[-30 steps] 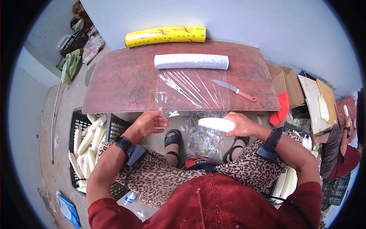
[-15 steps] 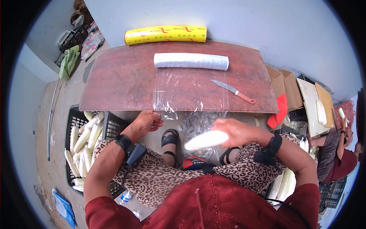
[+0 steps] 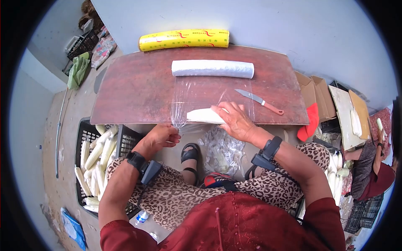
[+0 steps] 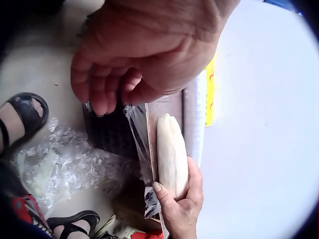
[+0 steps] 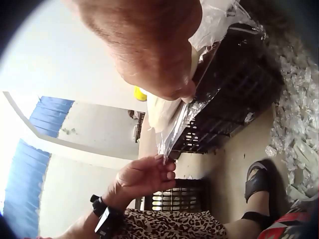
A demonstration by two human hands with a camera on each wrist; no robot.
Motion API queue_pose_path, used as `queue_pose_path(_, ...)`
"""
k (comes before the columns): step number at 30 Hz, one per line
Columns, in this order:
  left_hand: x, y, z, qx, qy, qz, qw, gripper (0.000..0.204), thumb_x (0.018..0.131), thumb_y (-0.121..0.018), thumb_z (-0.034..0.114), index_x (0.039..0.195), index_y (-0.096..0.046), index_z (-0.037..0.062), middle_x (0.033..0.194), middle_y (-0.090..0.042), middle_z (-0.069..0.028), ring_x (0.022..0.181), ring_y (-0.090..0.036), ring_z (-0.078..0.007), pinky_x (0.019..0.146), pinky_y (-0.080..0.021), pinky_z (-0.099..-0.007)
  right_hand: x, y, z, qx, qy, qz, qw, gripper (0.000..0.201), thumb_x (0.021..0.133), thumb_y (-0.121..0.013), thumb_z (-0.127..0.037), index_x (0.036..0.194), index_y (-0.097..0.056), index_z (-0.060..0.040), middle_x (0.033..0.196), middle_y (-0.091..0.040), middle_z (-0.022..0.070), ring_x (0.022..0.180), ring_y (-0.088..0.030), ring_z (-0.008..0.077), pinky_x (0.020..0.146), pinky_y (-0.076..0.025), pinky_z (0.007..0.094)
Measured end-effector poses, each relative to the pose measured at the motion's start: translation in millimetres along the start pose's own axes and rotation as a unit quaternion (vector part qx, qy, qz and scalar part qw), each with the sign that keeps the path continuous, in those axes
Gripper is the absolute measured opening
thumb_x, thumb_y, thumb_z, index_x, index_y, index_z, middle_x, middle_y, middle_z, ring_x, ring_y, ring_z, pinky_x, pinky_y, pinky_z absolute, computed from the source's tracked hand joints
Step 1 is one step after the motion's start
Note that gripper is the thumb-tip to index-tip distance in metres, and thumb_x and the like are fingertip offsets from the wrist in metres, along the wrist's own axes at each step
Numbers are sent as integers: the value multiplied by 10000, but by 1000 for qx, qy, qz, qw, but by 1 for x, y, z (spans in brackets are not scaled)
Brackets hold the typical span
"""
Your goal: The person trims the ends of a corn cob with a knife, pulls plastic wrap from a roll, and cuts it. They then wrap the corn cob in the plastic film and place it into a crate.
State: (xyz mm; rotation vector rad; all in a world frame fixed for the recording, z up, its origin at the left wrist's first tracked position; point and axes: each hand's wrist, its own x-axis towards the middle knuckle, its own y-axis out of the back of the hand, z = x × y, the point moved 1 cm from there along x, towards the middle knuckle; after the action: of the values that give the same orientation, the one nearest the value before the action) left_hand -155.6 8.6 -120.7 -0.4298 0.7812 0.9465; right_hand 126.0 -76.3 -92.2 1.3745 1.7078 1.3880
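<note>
My right hand (image 3: 239,124) grips a pale, husk-covered ear of corn (image 3: 205,115) and lays it on the clear plastic film (image 3: 184,95) at the table's front edge. In the left wrist view the corn (image 4: 172,152) lies lengthwise along that edge, thumb on one side and fingers on the other. Gathered film hangs at the fingertips of my left hand (image 3: 161,136), which pinches its corner just off the edge. The film runs back to a white roll (image 3: 212,68) on the table.
A knife (image 3: 261,101) lies right of the film. Behind stands a yellow-wrapped roll (image 3: 184,40). A black crate (image 3: 130,140) of corn is at left. Film scraps (image 3: 226,152) cover the floor between the feet. A red cloth (image 3: 309,121) hangs at the table's right corner, near cardboard boxes (image 3: 320,94).
My right hand has brought the corn from over the lap forward and left onto the film at the table edge. My left hand has taken hold of the film's corner, now bunched.
</note>
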Motion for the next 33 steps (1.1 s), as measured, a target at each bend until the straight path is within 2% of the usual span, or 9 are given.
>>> queue_pose_path(2, -1, 2, 3, 2, 7, -3, 1000, 100, 890, -568, 135, 962, -561, 64, 885, -644, -88, 765, -626, -200, 740, -531, -375, 0, 3, 1, -2, -2, -11, 1000, 669, 752, -718, -136, 1357, -433, -126, 1254, -449, 113, 1139, -445, 283, 905, -326, 433)
queue_pose_path(8, -7, 2, 11, -38, 1, -12, 999, 82, 890, -572, 117, 935, -565, 49, 875, -648, -113, 728, -631, -213, 682, -543, -366, 0, 9, -2, -40, 30, 35, 998, 712, 730, -754, -207, 1348, -428, -74, 1313, -413, 139, 1195, -408, 301, 931, -305, 447)
queue_pose_path(11, -7, 3, 13, -57, 6, -14, 998, 84, 889, -570, 113, 935, -569, 43, 866, -648, -117, 733, -632, -216, 680, -543, -361, -4, 11, -9, -74, 48, 49, 995, 808, 691, -783, -306, 1353, -410, -33, 1357, -386, 141, 1246, -371, 294, 952, -287, 463)
queue_pose_path(17, -7, 7, 16, -103, 11, -37, 994, 115, 883, -533, 118, 928, -563, 16, 866, -653, -124, 741, -634, -202, 679, -542, -343, -20, -10, -19, -179, 38, 36, 982, 954, 627, -794, -428, 1371, -378, 2, 1428, -336, 140, 1297, -322, 279, 977, -243, 483)
queue_pose_path(20, -12, 7, 22, -126, 3, -61, 990, 127, 882, -520, 122, 917, -565, 9, 862, -657, -128, 746, -639, -206, 675, -543, -339, -22, -17, -17, -198, 33, 46, 979, 968, 602, -800, -408, 1376, -377, -7, 1429, -333, 141, 1309, -305, 283, 980, -233, 486)
queue_pose_path(23, -13, 8, 25, -130, -7, -65, 989, 134, 887, -510, 136, 892, -570, 16, 874, -665, -140, 754, -640, -224, 677, -541, -349, -19, -17, -15, -221, 32, 68, 972, 814, 680, -737, -302, 1359, -397, -11, 1384, -369, 138, 1276, -344, 278, 971, -250, 468)
queue_pose_path(26, -17, 6, 29, -141, -17, -63, 988, 126, 882, -504, 115, 898, -565, 7, 858, -660, -135, 731, -643, -211, 659, -541, -330, -11, -22, -4, -192, 46, 111, 974, 641, 753, -636, -172, 1334, -419, -12, 1303, -423, 125, 1211, -402, 269, 949, -276, 440)
queue_pose_path(29, -18, 5, 31, -146, -49, -59, 986, 127, 887, -494, 115, 891, -563, 8, 852, -662, -133, 726, -642, -207, 654, -539, -320, -5, -10, -2, -115, 46, 92, 988, 539, 788, -550, -82, 1311, -441, -7, 1235, -464, 120, 1148, -444, 264, 920, -302, 416)
queue_pose_path(33, -16, 3, 37, -167, -86, -71, 980, 131, 897, -476, 113, 892, -558, 12, 844, -664, -129, 716, -636, -200, 635, -529, -314, -2, -6, 5, -54, 50, 87, 993, 521, 794, -573, -87, 1299, -467, -16, 1248, -483, 126, 1146, -450, 275, 912, -317, 425)
